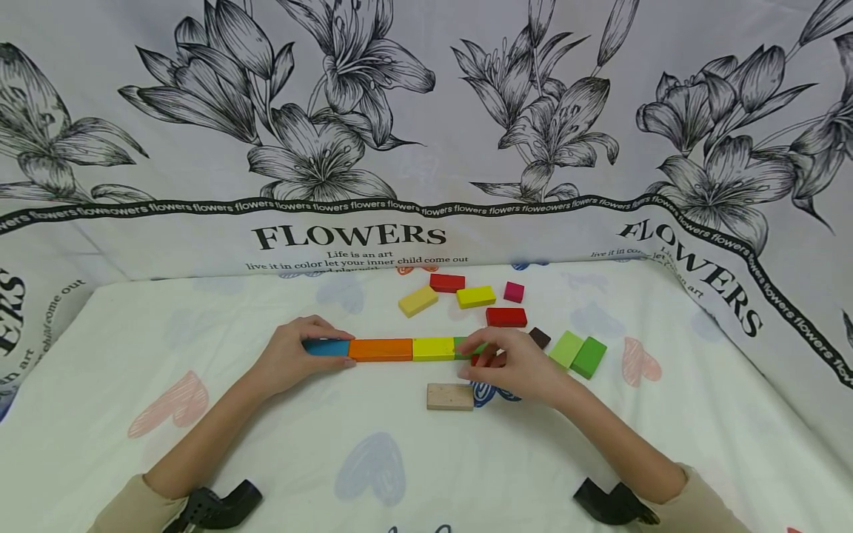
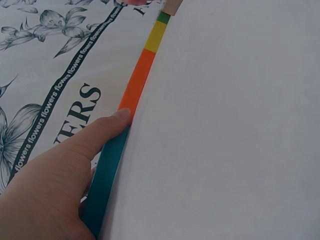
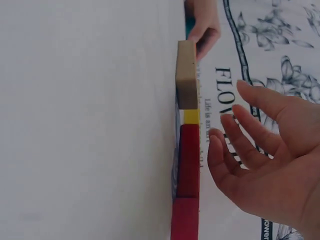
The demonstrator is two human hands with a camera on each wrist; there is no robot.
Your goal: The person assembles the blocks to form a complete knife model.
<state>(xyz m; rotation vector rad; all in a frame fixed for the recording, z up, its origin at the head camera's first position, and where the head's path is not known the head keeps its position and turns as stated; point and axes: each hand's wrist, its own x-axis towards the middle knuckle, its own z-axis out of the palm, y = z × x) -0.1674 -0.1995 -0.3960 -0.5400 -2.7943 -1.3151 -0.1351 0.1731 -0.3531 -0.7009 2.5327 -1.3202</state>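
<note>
My left hand (image 1: pixel 291 359) grips the blue block (image 1: pixel 326 347) at the left end of a straight row. A tip of this hand lies at the seam with the orange block (image 2: pixel 137 82) in the left wrist view. After the orange come a yellow block (image 1: pixel 433 349) and a green block (image 1: pixel 461 348), partly covered by my right hand (image 1: pixel 516 363). In the right wrist view, the right hand's fingers are loosely bent with nothing between them, beside a red block (image 3: pixel 189 160) and a magenta block (image 3: pixel 185 217).
A bare wooden block (image 1: pixel 449 397) lies in front of the row. Behind it are loose red (image 1: pixel 506 317), yellow (image 1: pixel 476 297) and magenta (image 1: pixel 514 292) blocks. To the right lie a dark brown block (image 1: pixel 539 338) and two green ones (image 1: pixel 589 357). A flower-printed cloth (image 1: pixel 426 133) hangs at the back.
</note>
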